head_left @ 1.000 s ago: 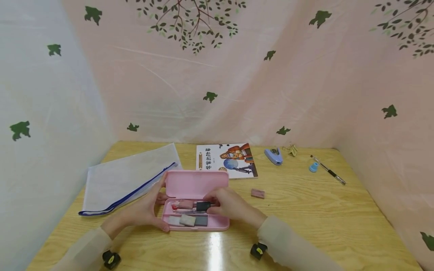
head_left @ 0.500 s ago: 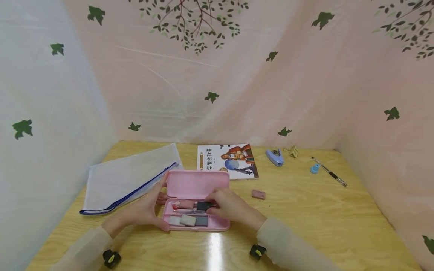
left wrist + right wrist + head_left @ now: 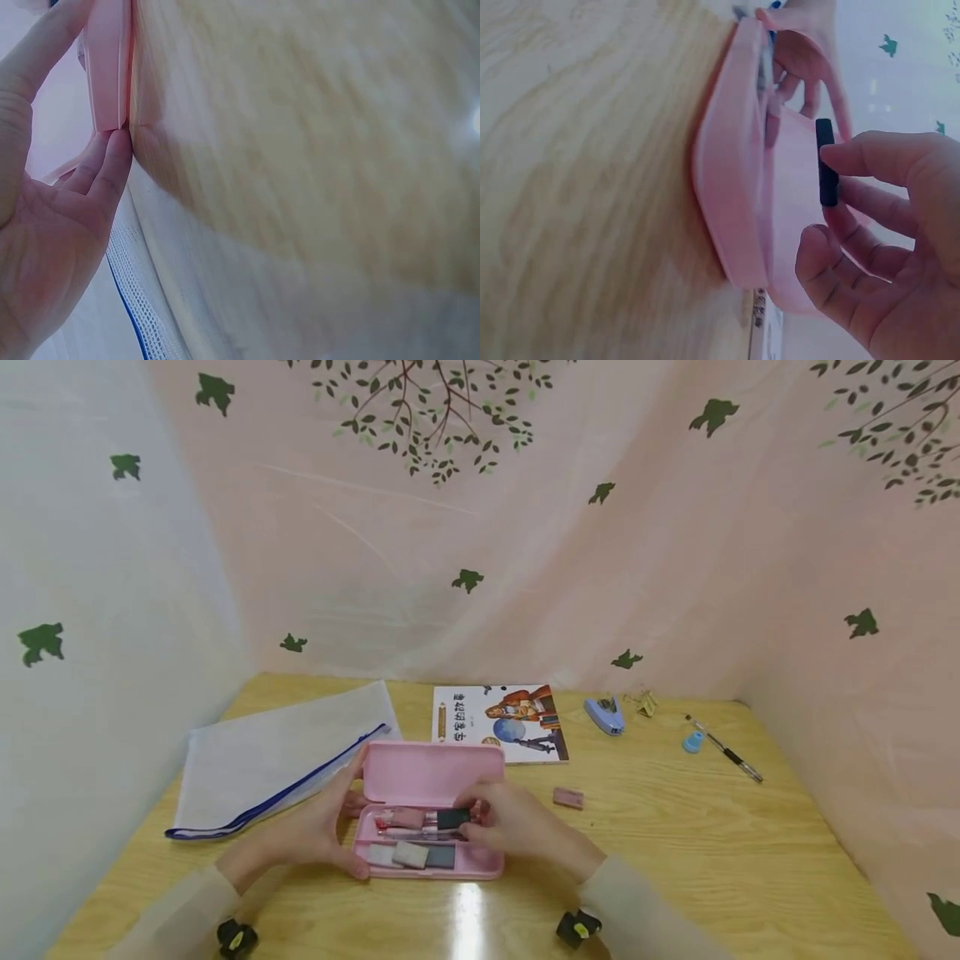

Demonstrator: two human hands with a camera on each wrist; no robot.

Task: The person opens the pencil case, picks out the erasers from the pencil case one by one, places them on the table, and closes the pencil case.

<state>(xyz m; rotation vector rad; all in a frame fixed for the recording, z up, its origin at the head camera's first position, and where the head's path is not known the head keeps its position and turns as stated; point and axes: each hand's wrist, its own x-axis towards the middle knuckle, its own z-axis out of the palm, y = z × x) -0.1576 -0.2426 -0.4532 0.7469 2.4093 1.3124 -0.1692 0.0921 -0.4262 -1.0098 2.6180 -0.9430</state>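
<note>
A pink pencil case (image 3: 431, 772) lies with its lid raised in front of me. My left hand (image 3: 311, 827) grips its left end, thumb at the front corner and fingers behind; the left wrist view shows fingertips (image 3: 112, 154) against the case. My right hand (image 3: 517, 818) pinches a thin black eraser (image 3: 825, 131) between thumb and fingers, over the right part of the rear compartment. Left of it in that compartment are a dusty-pink eraser (image 3: 408, 818) and pens (image 3: 401, 835). Several pale and grey block erasers (image 3: 411, 855) lie in the front compartment.
A white zip pouch (image 3: 277, 768) with blue edging lies at left. Behind the case is a picture book (image 3: 521, 727). To the right are a dusty-pink block (image 3: 567, 797), a small blue stapler-like gadget (image 3: 603, 716), gold clips (image 3: 647, 703), a blue cone-shaped piece (image 3: 693, 742) and a pen (image 3: 726, 749).
The head view has shifted slightly. My right hand with the black eraser has edged a little rightward relative to the case. My left hand keeps its grip on the case.
</note>
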